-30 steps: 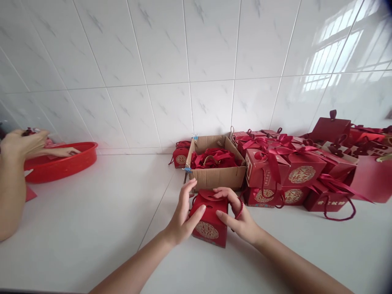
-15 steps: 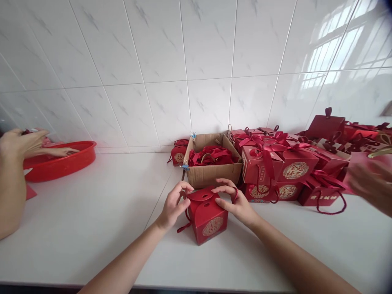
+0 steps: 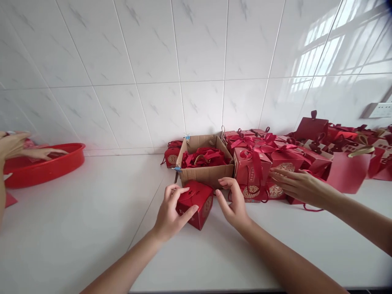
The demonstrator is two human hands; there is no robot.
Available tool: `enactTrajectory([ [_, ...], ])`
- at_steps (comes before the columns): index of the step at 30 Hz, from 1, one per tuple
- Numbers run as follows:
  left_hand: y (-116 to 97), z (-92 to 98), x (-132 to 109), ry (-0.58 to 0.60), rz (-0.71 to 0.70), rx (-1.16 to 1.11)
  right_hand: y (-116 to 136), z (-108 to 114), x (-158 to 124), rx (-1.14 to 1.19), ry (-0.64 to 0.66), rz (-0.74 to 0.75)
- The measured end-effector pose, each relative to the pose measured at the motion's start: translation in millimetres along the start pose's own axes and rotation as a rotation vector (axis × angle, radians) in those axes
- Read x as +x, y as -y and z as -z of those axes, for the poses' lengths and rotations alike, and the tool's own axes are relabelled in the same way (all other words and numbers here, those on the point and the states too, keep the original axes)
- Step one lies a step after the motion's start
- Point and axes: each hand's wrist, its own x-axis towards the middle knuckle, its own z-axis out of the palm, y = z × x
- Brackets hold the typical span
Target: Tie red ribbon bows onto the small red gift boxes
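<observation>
Worktop (image 3: 101,228); carton (image 3: 211,174) mid-frame; red box (image 3: 203,196) just in front, lower ctr. L hand (image 3: 169,215) on box, can't tell if gripping; R hand (image 3: 237,207) nearby, fingers apart. Box could prob. skid if pushed one-sided.

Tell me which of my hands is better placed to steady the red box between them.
Likely your left hand: it appears to touch the red box, while your right hand is open on the box's other side, with a gap showing.

10+ red bxs (image 3: 202,194), 1 ctn (image 3: 206,175), 2 clips (image 3: 177,168), 1 basin (image 3: 58,171)
</observation>
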Motion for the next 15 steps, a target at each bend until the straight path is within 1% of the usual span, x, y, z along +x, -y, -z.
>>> enactTrajectory([
  [1, -8.1, 6.5, 1.0, 0.027, 0.050, 0.053, 1.7, 0.7, -1.0, -0.028, 0.002, 0.052],
  [2, -18.0, 15.3, 3.5, 0.079, 0.113, 0.098, 3.2, 1.5, -1.8, -0.059, 0.003, 0.103],
  [3, -29.3, 26.2, 7.9, 0.178, 0.170, 0.120, 4.3, 2.3, -2.5, -0.088, 0.004, 0.151],
  [4, -41.3, 38.1, 14.5, 0.268, 0.189, 0.135, 5.1, 3.2, -2.9, -0.111, 0.005, 0.192],
  [5, -53.3, 49.8, 23.5, 0.307, 0.182, 0.162, 5.7, 3.9, -3.2, -0.123, 0.007, 0.225],
  [6, -64.4, 60.0, 34.7, 0.304, 0.164, 0.202, 6.2, 4.4, -3.3, -0.122, 0.016, 0.253],
  [8, -80.7, 71.5, 62.3, 0.234, 0.114, 0.254, 7.6, 4.6, -2.9, -0.118, 0.065, 0.320],
  [9, -84.8, 71.5, 77.4, 0.199, 0.074, 0.242, 8.4, 4.3, -2.3, -0.122, 0.104, 0.359],
  [10, -86.0, 67.6, 92.4, 0.175, 0.033, 0.219, 9.4, 3.8, -1.5, -0.128, 0.151, 0.397],
  [11, -84.6, 60.2, 106.6, 0.189, 0.008, 0.202, 10.5, 3.1, -0.5, -0.135, 0.204, 0.430],
  [12, -81.1, 50.2, 119.5, 0.219, 0.012, 0.201, 11.4, 2.4, 0.8, -0.137, 0.260, 0.458],
  [13, -76.1, 38.6, 130.6, 0.274, 0.039, 0.223, 12.2, 1.9, 2.3, -0.134, 0.312, 0.482],
  [14, -70.1, 26.3, 139.7, 0.336, 0.059, 0.245, 12.7, 1.5, 3.9, -0.130, 0.355, 0.496],
  [15, -63.7, 14.4, 146.8, 0.370, 0.057, 0.249, 13.0, 1.4, 5.5, -0.127, 0.387, 0.504],
])
